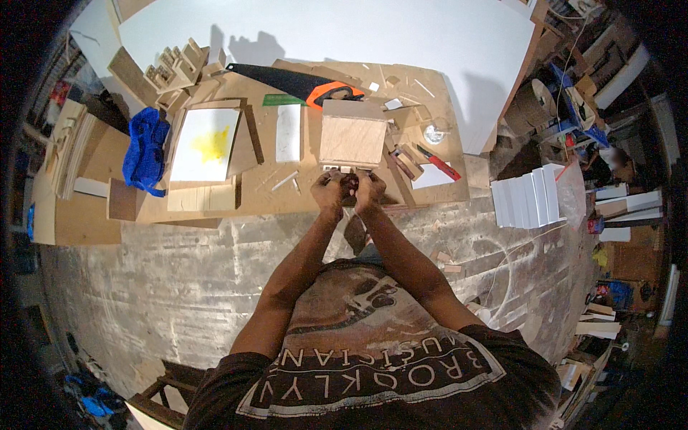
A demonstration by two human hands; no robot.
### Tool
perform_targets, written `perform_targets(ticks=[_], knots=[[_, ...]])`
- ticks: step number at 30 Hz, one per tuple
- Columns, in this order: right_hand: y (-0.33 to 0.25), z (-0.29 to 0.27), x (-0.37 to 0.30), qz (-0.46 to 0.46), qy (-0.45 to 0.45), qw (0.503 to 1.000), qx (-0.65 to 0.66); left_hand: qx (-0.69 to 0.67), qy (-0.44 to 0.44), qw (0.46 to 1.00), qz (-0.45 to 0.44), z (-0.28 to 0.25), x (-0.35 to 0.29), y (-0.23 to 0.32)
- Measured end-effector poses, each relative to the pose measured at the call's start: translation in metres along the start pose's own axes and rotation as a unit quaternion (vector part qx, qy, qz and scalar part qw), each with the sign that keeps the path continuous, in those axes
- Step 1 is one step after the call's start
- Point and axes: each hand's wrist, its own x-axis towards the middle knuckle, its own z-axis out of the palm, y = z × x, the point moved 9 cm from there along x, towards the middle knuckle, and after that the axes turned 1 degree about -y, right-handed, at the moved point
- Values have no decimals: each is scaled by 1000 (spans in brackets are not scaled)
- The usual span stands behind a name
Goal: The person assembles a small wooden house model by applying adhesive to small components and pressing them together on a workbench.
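Note:
A small box of light plywood [352,136] stands near the front edge of the workbench, its top and front face showing. My left hand [327,190] and my right hand [369,189] are close together at the box's lower front edge. Both have curled fingers, closed around something small. Pale bits show at the fingertips just under the box, but what they are is hidden by the hands. Behind the box lies a handsaw [276,81] with a black blade and an orange-and-black handle. To the right is a red-handled knife [438,162], near small wood blocks [407,162].
On the left lie a white board with a yellow stain [201,147], a crumpled blue cloth [145,150] and a wooden rack [175,68]. A white strip [288,132] lies left of the box. White panels [527,197] stand stacked beyond the bench's right end.

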Motion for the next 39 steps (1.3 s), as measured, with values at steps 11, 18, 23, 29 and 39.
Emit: perform_targets(ticks=[11,18,23,29,39], knots=[[20,-5,25,-75,-75,994,37,-22,-44,999,7,0,4,-12],[18,0,35,-107,-148,981,-57,3,-72,997,5,8,5,-13],[18,-2,33,-89,-103,991,6,-9,-54,998,11,5,7,-13],[15,-1,28,-88,-103,990,-21,-16,-48,998,26,5,9,-14],[8,2,10,-39,-73,995,-58,34,1,999,-5,2,2,-6]])
